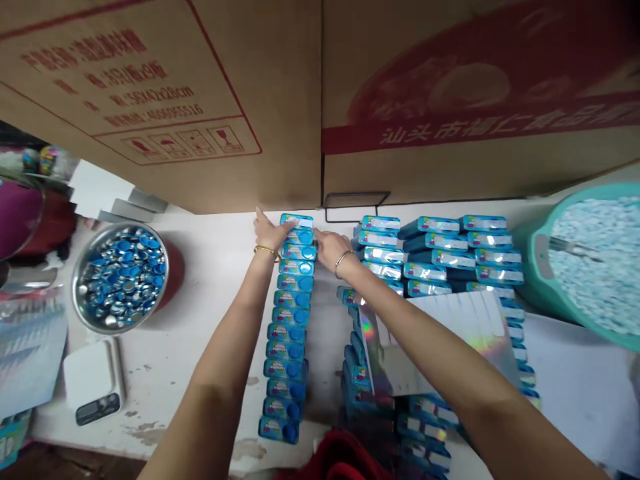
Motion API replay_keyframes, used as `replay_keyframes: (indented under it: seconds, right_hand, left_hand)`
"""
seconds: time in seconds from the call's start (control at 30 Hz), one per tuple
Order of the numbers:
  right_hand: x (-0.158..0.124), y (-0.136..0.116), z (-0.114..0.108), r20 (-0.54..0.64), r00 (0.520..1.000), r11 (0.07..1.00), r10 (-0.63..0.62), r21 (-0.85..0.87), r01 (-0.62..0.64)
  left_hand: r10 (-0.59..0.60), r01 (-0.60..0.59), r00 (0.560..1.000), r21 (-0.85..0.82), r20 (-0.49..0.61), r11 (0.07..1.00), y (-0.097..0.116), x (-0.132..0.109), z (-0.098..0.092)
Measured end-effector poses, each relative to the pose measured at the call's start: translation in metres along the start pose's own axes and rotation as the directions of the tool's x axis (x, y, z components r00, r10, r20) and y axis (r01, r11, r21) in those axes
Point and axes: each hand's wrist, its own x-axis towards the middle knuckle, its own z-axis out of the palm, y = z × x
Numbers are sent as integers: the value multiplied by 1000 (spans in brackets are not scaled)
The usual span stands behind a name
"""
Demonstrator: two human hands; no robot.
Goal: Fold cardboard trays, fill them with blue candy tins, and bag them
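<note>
- Row of blue boxes (pixel 294 317) stands on the worktop (pixel 220 240), its long axis running from you toward the carton (pixel 225 187), slanting slightly left at your end.
- Farthest box (pixel 291 217) lies between your left hand (pixel 270 233) and right hand (pixel 331 250).
- Your left hand is nearer: its grip is spread, thumb over the white label (pixel 305 224).
- Your right index finger is at the row's right edge; whether that grip holds anything, I cannot tell.

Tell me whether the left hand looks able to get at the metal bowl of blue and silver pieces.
Probably yes: the metal bowl stands uncovered to the left of the left hand, and nothing visible stands between them on the white tabletop.
</note>
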Motion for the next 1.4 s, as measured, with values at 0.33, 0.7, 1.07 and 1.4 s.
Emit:
replay_keyframes:
  seconds: [0.33, 0.7, 1.07, 1.4]
  right_hand:
    - [-148, 83, -45, -354, 916, 981, -187, -10, 196]
    - [-170, 84, -6, -298, 949, 993, -100, -83, 79]
    - [-171, 86, -2, -354, 933, 998, -68, -32, 61]
    - [-165, 22, -26, -208, 975, 625, 82, 773, 112]
  left_hand:
    - [483, -755, 557, 169, 676, 633, 26, -179, 2]
    - [426, -810, 578, 424, 696, 406, 10, -210, 23]
    - [472, -706, 636, 214, 610, 675, 23, -261, -9]
    - [-62, 169, 976, -552, 208, 816, 39, -200, -38]
